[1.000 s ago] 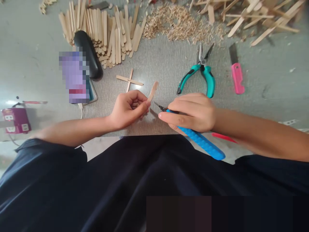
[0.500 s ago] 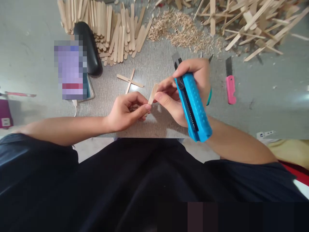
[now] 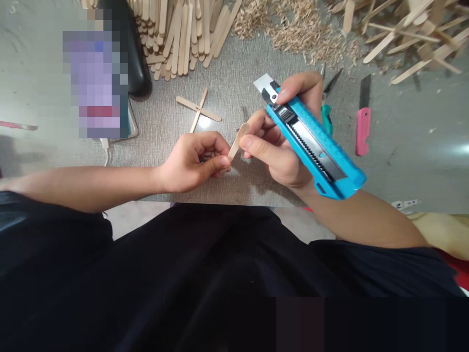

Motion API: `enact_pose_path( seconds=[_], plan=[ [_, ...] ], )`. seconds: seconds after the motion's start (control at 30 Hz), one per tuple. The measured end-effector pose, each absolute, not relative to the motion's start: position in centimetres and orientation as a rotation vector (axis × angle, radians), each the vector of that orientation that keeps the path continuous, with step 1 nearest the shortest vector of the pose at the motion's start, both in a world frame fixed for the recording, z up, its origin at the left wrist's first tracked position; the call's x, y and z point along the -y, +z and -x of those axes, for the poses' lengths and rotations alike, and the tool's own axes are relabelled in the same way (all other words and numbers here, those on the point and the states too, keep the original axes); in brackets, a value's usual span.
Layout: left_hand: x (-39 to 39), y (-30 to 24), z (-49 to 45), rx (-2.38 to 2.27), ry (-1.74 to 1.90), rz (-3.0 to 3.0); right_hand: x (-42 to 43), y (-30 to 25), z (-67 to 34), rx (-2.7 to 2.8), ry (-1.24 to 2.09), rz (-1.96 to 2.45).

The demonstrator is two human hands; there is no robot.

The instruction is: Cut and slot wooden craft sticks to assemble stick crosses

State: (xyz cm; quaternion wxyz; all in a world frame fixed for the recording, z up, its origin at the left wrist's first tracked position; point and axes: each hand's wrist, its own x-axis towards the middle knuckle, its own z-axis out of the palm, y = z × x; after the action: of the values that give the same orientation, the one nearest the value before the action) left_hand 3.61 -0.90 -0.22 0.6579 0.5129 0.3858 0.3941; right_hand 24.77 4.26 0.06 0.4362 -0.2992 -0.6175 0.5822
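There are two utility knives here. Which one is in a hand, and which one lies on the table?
The blue plastic utility knife is gripped in the right hand, blade out. The smaller pink utility knife lies untouched on the grey table, further right.

1. The teal pliers (image 3: 327, 122) are mostly hidden behind the right hand (image 3: 282, 146).
2. The stick pile (image 3: 183, 29) is cut off by the far edge.
3. The object (image 3: 95, 83) at far left is blurred out.
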Motion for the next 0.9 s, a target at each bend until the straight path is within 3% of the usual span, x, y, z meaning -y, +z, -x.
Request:
enact_pose_path(
  seconds=[0.23,0.9],
  plan=[
    [1.0,0.5,-3.7,-0.952,0.907,-1.112,-4.1,0.9,-25.2,1.646,1.332,0.956],
    [0.9,-0.1,-3.7,-0.949,0.852,-1.241,-3.3,-0.1,-24.5,1.576,1.494,0.846]
  ],
)
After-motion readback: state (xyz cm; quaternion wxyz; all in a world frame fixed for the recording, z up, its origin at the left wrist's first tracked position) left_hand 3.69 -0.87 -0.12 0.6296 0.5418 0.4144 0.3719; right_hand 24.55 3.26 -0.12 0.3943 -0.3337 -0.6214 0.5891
